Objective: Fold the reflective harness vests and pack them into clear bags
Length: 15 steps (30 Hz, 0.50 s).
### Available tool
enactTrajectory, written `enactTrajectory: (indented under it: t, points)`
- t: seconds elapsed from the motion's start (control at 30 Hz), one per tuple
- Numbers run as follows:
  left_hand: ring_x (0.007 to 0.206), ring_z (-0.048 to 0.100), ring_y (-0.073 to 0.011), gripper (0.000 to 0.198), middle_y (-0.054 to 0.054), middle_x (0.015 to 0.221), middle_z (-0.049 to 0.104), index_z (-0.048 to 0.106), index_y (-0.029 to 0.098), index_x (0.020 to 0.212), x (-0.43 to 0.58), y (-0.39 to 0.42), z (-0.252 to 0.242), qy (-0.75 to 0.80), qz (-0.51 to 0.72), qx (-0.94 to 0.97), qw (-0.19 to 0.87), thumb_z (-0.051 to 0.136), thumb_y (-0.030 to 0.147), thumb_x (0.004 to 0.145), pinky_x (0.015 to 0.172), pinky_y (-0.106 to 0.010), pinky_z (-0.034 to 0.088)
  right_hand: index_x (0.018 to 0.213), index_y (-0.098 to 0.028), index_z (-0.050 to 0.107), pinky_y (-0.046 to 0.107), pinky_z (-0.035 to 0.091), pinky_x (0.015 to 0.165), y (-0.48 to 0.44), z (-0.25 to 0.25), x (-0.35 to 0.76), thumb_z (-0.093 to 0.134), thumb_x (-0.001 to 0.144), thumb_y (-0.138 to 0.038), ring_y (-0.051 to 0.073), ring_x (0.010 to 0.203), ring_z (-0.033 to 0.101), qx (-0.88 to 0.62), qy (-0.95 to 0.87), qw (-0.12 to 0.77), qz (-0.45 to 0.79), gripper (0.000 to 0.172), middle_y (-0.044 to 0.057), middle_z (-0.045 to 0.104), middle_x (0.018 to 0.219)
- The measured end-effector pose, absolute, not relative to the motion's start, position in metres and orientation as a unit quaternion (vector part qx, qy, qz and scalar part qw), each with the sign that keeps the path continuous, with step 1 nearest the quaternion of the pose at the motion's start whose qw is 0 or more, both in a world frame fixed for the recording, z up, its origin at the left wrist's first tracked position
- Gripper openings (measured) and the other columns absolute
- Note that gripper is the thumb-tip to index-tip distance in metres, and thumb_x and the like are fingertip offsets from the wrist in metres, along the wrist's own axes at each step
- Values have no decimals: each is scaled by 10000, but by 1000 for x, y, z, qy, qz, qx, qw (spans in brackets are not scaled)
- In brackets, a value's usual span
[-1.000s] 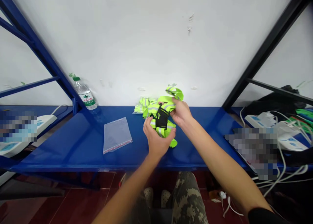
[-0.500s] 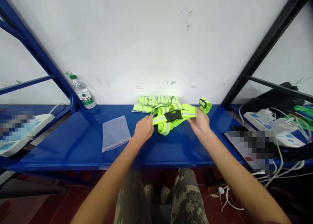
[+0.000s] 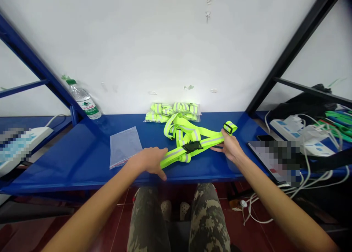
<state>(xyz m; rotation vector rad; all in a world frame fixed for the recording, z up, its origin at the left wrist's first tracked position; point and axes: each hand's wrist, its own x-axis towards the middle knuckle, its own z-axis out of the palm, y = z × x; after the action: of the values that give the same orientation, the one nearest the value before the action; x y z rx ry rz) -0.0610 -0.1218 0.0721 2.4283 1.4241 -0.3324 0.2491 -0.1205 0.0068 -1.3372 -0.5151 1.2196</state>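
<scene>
Neon-yellow reflective harness is laid out on the blue desk, its straps spread diagonally, with a black buckle near the middle and a tangle of webbing bunched toward the back. The right grip is closed on the strap near a small loop at the harness's right end, with the fingers curled over the webbing. The left grip is held open, palm down, with its fingertips against the opposite strap end and the thumb near the desk's front edge. Just behind the harness, a clear bag of bundled yellow straps is set at the back of the desk. A flat zip bag lies just beyond the left grip, and a water bottle leans in the back left corner. A power strip and a blurred tablet are seen on the shelf to the right.
</scene>
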Motion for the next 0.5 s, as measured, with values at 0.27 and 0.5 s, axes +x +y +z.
enactTrajectory:
  t: [0.27,0.5]
  points:
    - [699,649,-227,63,-63,672,673,652,144,679,-51,-54,134,523,-109,832,146,598,151,710,801,-420,537,916,-119,584,377,622,543,-86,59,264,487,966,-231,222,593,725,-574,-247,576,527,156,130,729,741]
    - [1095,612,-280,345,-51,884,655,606,151,736,-39,27,284,584,219,779,-58,522,475,818,971,-426,448,640,-52,521,277,515,663,-10,219,270,35,927,-184,145,962,713,-448,-308,709,450,579,163,726,1007]
